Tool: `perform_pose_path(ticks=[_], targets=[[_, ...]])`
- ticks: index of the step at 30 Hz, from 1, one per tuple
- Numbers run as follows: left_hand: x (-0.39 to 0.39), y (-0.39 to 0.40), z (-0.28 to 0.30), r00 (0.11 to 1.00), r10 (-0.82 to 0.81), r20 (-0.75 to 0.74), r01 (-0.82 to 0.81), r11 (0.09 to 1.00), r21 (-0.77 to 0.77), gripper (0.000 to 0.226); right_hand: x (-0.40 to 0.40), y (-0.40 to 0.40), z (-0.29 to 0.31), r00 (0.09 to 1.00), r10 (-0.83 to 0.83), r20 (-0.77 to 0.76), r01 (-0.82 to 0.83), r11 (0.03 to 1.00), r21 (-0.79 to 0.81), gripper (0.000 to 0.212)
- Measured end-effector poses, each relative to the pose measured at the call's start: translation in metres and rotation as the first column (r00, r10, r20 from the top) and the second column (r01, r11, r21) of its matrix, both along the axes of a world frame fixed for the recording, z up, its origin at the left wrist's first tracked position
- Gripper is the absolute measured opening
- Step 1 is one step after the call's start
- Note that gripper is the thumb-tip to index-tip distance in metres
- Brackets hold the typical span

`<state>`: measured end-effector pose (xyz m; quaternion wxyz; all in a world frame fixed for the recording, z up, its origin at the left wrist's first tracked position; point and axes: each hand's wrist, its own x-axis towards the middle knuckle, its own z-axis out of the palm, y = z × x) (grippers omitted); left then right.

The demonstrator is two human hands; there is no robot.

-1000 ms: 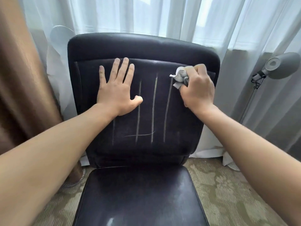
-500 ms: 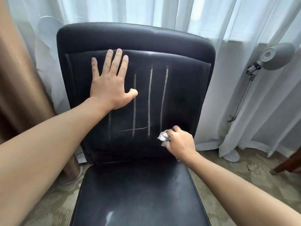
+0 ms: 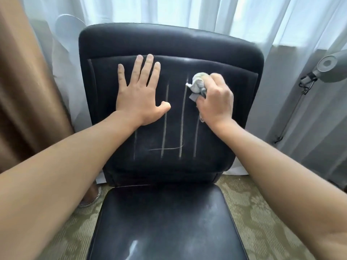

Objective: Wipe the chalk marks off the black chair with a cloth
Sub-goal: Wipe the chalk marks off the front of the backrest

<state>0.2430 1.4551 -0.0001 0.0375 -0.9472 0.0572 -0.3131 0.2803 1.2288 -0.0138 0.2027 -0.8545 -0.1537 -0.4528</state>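
The black chair (image 3: 169, 42) faces me, its backrest upright and its seat low in the view. Several vertical chalk marks (image 3: 182, 121) run down the backrest, crossed near the bottom by one faint horizontal stroke. My left hand (image 3: 139, 94) lies flat on the backrest with fingers spread, left of the marks. My right hand (image 3: 215, 101) grips a crumpled grey-white cloth (image 3: 198, 84) and presses it against the backrest near the top of the rightmost marks. The hand hides the upper part of the rightmost mark.
White sheer curtains (image 3: 187, 10) hang behind the chair, with a brown drape (image 3: 24, 91) at the left. A grey floor lamp (image 3: 328, 68) stands at the right. Patterned carpet (image 3: 253, 212) surrounds the seat.
My right hand with the cloth has come up from the lower right of the backrest to the top of the right-hand marks. My left hand stays flat in place.
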Motion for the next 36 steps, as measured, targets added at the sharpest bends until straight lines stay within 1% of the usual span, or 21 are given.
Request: perform_pose_path(ticks=[3, 5, 6, 8, 10, 12, 14, 15, 17, 18, 20, 22, 24, 25, 28, 30, 31, 32, 33, 34, 36], targets=[[0.001, -0.001, -0.003, 1.000, -0.005, 0.013, 0.005, 1.000, -0.001, 0.104, -0.021, -0.012, -0.094, 0.996, -0.028, -0.084, 0.022, 0.997, -0.081, 0.034], [0.001, 0.001, -0.003, 1.000, -0.004, 0.012, 0.004, 1.000, 0.002, 0.105, -0.043, -0.016, -0.152, 0.975, -0.042, -0.220, 0.010, 0.990, -0.141, 0.037], [0.001, 0.001, -0.002, 1.000, -0.003, 0.006, 0.003, 1.000, 0.004, 0.105, -0.051, -0.015, -0.168, 0.960, -0.035, -0.277, -0.007, 0.989, -0.148, 0.034], [-0.001, 0.002, 0.000, 1.000, 0.003, 0.000, -0.003, 1.000, 0.013, 0.105, -0.058, -0.008, -0.164, 0.935, -0.017, -0.354, -0.036, 0.989, -0.140, 0.030], [-0.004, 0.002, 0.002, 1.000, -0.003, -0.001, 0.003, 1.000, 0.017, 0.105, -0.060, -0.009, -0.139, 0.903, -0.069, -0.425, -0.013, 0.982, -0.187, 0.029], [-0.005, 0.003, 0.002, 1.000, -0.007, 0.004, 0.007, 1.000, 0.016, 0.105, -0.066, -0.017, -0.113, 0.896, -0.080, -0.436, -0.008, 0.980, -0.198, 0.024], [-0.005, 0.002, 0.001, 1.000, 0.002, 0.002, -0.002, 1.000, 0.018, 0.105, -0.070, -0.023, -0.078, 0.953, -0.016, -0.304, -0.015, 0.995, -0.102, 0.027], [-0.004, 0.002, 0.000, 1.000, 0.008, 0.005, -0.008, 1.000, 0.021, 0.106, -0.067, -0.024, -0.057, 0.981, 0.014, -0.196, -0.025, 0.998, -0.056, 0.030], [-0.003, 0.000, -0.002, 1.000, 0.012, 0.016, -0.012, 1.000, 0.024, 0.106, -0.054, -0.018, -0.007, 1.000, 0.030, 0.003, -0.030, 1.000, 0.000, 0.034], [-0.002, 0.000, -0.003, 1.000, 0.009, 0.019, -0.010, 1.000, 0.023, 0.107, -0.043, -0.014, 0.016, 0.998, 0.013, 0.059, -0.014, 1.000, 0.019, 0.034], [-0.001, 0.001, -0.004, 1.000, 0.004, 0.027, -0.004, 1.000, 0.018, 0.106, -0.016, -0.007, 0.043, 0.997, -0.036, 0.071, 0.034, 0.999, 0.025, 0.034], [0.001, 0.002, -0.005, 0.999, 0.004, 0.032, -0.005, 1.000, 0.018, 0.106, 0.003, 0.002, 0.032, 0.995, -0.074, 0.064, 0.072, 0.997, 0.038, 0.034], [0.004, 0.002, -0.006, 1.000, 0.001, 0.032, -0.002, 1.000, 0.019, 0.105, 0.002, 0.005, -0.013, 0.994, -0.076, 0.078, 0.072, 0.996, 0.048, 0.032], [0.005, 0.002, -0.006, 0.999, 0.000, 0.033, -0.001, 1.000, 0.015, 0.105, -0.006, 0.004, -0.047, 0.997, -0.059, 0.053, 0.058, 0.998, 0.024, 0.029], [0.005, 0.002, -0.006, 0.999, -0.007, 0.041, 0.007, 1.000, 0.006, 0.105, -0.047, -0.006, -0.164, 0.989, -0.048, -0.141, 0.030, 0.991, -0.129, 0.027], [0.001, 0.003, -0.006, 0.999, -0.013, 0.042, 0.013, 1.000, 0.005, 0.105, -0.071, -0.008, -0.209, 0.929, -0.050, -0.367, -0.020, 0.983, -0.185, 0.034], [-0.001, 0.004, -0.005, 0.999, -0.014, 0.033, 0.014, 1.000, 0.007, 0.104, -0.075, -0.006, -0.213, 0.875, -0.050, -0.482, -0.042, 0.983, -0.179, 0.034], [-0.004, 0.004, -0.003, 1.000, -0.017, 0.020, 0.017, 1.000, 0.008, 0.104, -0.077, -0.004, -0.207, 0.844, -0.063, -0.533, -0.032, 0.986, -0.167, 0.030], [-0.006, 0.004, -0.001, 1.000, -0.021, 0.011, 0.021, 1.000, 0.003, 0.104, -0.079, -0.003, -0.196, 0.837, -0.076, -0.542, -0.017, 0.986, -0.164, 0.026], [-0.009, 0.005, 0.001, 1.000, -0.025, 0.008, 0.025, 1.000, -0.004, 0.104, -0.080, -0.003, -0.182, 0.855, -0.073, -0.514, -0.011, 0.987, -0.158, 0.024], [-0.016, 0.008, 0.002, 0.999, -0.040, -0.001, 0.040, 0.999, 0.012, 0.102, -0.085, -0.002, -0.148, 0.915, -0.016, -0.402, -0.041, 0.990, -0.133, 0.027]])
